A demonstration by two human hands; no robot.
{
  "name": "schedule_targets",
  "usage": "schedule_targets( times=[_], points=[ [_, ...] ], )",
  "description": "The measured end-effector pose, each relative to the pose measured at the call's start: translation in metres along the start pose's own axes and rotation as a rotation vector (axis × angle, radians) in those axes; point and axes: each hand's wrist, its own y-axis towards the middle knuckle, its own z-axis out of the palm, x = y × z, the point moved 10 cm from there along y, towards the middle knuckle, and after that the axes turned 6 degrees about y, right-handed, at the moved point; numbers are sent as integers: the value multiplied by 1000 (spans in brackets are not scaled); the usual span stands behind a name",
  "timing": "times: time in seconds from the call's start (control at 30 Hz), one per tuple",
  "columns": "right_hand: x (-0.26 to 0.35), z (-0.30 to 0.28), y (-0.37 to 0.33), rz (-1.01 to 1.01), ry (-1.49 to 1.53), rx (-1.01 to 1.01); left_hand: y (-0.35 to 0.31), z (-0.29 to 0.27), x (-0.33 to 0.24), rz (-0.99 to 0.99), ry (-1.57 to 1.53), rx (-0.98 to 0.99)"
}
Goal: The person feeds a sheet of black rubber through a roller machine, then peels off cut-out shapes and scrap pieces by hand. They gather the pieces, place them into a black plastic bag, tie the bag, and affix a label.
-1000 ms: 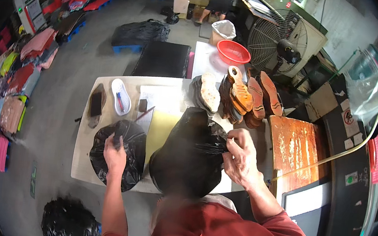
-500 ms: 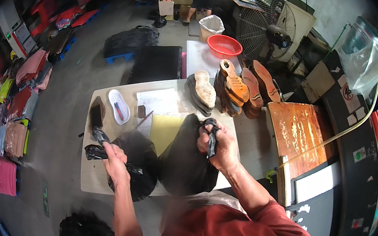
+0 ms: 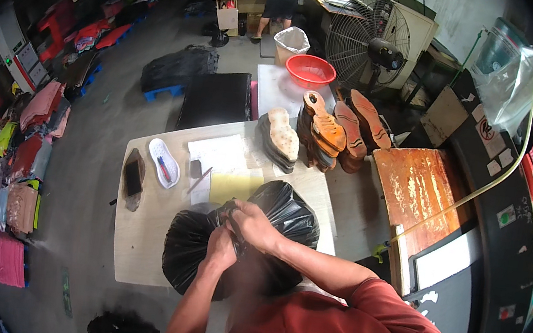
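Two bulging, shiny black plastic bags, or two lobes of one, fill the near edge of the table; where their necks meet I cannot tell them apart. The left bulge (image 3: 186, 249) rests by my left forearm, and the right bulge (image 3: 293, 219) swells behind my right wrist. My left hand (image 3: 221, 251) is closed on the gathered black plastic between them. Just above it, touching, my right hand (image 3: 254, 226) pinches the twisted bag necks. Yellow paper (image 3: 228, 187) lies partly under the bags.
On the pale table (image 3: 140, 237) lie a dark phone (image 3: 133, 176), a white shoe sole (image 3: 164, 163) holding a pen, and papers (image 3: 219, 153). Stacked shoe soles (image 3: 326, 130) stand at the far right edge. Beyond are a red basin (image 3: 310, 71) and a large fan (image 3: 367, 43).
Both hands have come together from wide apart, bringing the bag ends to the middle. The bags have drawn closer, and the phone and more of the left tabletop are uncovered.
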Motion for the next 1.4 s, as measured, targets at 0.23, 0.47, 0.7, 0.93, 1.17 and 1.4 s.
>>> schedule_targets(
  times=[0.23,0.47,0.7,0.93,1.17,1.4],
  points=[
    [-12,-13,12,4,32,-137,-28,-23,-5,-55,-969,288],
    [19,34,-6,-320,-860,61,-24,-3,-13,193,-8,-26],
    [15,99,-72,-807,-1135,323,-36,26,23,-1,-298,-328],
    [33,85,-100,-867,-1419,634,-21,52,53,-69,-1697,-292],
    [78,56,-65,-952,-1679,680,-29,-16,3,121,-125,-404],
    [59,54,-57,-1297,-1911,657,-25,-20,-16,243,151,-201]
  ],
)
